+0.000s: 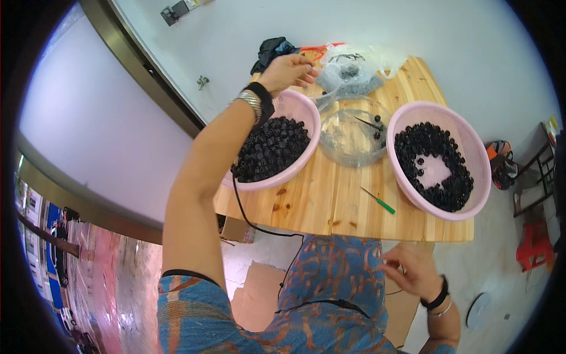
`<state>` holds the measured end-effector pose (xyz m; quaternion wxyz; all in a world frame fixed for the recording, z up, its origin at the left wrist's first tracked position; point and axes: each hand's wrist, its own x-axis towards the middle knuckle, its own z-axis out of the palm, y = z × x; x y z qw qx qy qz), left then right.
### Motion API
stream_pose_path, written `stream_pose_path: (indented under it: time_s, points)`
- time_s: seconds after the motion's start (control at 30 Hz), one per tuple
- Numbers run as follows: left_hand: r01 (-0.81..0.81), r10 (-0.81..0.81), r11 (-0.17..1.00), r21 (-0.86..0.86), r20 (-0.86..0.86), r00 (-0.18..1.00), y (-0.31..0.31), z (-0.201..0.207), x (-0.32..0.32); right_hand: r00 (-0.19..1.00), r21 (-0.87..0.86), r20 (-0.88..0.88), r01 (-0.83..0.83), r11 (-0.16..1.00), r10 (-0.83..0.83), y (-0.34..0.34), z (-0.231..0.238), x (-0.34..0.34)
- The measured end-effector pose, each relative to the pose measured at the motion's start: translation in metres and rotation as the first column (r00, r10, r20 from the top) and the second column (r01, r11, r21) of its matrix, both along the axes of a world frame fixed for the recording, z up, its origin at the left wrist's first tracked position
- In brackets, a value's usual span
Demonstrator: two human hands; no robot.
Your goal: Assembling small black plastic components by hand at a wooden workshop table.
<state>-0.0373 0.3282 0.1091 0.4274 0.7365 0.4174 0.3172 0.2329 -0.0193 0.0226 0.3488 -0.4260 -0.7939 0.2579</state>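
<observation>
My left hand (289,72) reaches across the table, above the far rim of the left pink basket (314,127). Its fingers are bent together; whatever they may hold is too small to make out. Small black parts (272,147), like round knobs, heap up in that basket. Just right of the hand sits a small clear dish (326,100). Low in front of the table edge, beside my lap, my right hand (413,268) has loosely bent fingers, with a gap between thumb and fingers and nothing visible in them.
Between the baskets stands a round clear tub (352,158) with tweezers (368,123) and a few black parts. A plastic bag (354,74) lies behind it. The right pink basket (482,171) holds more black parts. A green-handled screwdriver (384,204) lies near the front edge. A black cable (240,206) hangs down.
</observation>
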Motion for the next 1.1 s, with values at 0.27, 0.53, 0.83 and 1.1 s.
stream_pose_path:
  time_s: [0.27, 0.53, 0.83, 1.1]
  points:
    - [0.227, -0.203, 0.968, -0.107, 0.195, 0.959, -0.19, 0.035, -0.008, 0.949, 0.278, 0.313, -0.06, 0.959, -0.031, 0.123, 0.09, -0.029]
    - [0.407, -0.026, 0.688, -0.601, 0.539, 0.842, -0.309, -0.085, -0.034, 0.486, -0.028, 0.873, -0.03, 0.999, 0.039, 0.268, 0.054, -0.12]
    - [0.31, 0.135, 0.647, -0.696, 0.505, 0.853, -0.346, -0.149, -0.065, 0.376, -0.195, 0.919, 0.169, 0.966, 0.119, 0.289, 0.015, -0.125]
    - [0.297, 0.265, 0.7, -0.649, 0.622, 0.737, -0.338, -0.15, -0.056, 0.727, -0.302, 0.687, 0.284, 0.91, 0.001, 0.286, 0.022, -0.107]
